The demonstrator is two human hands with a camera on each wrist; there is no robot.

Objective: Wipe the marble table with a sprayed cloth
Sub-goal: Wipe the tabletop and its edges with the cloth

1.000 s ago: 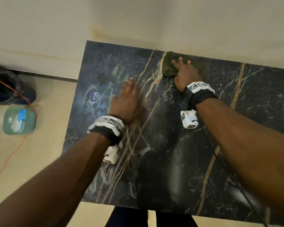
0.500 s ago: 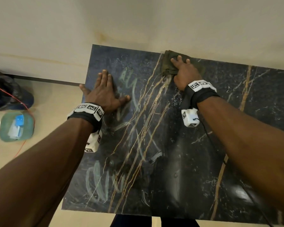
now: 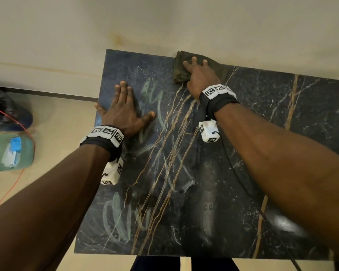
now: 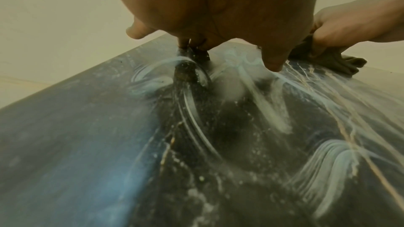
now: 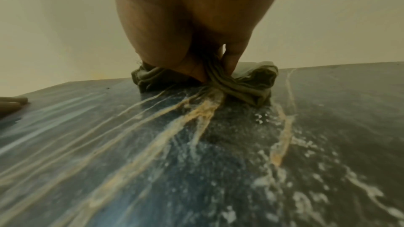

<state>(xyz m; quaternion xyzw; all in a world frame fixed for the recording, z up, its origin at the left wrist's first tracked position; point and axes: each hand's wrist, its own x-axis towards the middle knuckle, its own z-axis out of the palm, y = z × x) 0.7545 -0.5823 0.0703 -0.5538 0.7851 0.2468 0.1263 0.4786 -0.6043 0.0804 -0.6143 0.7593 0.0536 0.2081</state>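
The black marble table (image 3: 282, 133), veined in gold and smeared with pale wet streaks, fills the head view. A dark green cloth (image 3: 179, 69) lies bunched at the table's far edge, against the wall. My right hand (image 3: 199, 75) presses down on it. In the right wrist view the cloth (image 5: 251, 84) is gathered and pinched between thumb and fingers. My left hand (image 3: 123, 108) lies flat on the marble near the far-left corner, fingers straight and thumb spread, holding nothing. The left wrist view shows my left hand (image 4: 218, 6) with its fingertips on the wet surface, and the cloth (image 4: 341, 63) under my right hand (image 4: 349, 23).
A cream wall runs right behind the table's far edge. On the floor at left sit a green container (image 3: 12, 151) with a blue item, a red cable (image 3: 18, 177) and a dark bag (image 3: 6, 114). My legs (image 3: 155, 264) stand at the near edge.
My left hand slid from the table's middle to the far-left corner and flattened there. My right hand pushed the cloth a little farther, up to the far edge.
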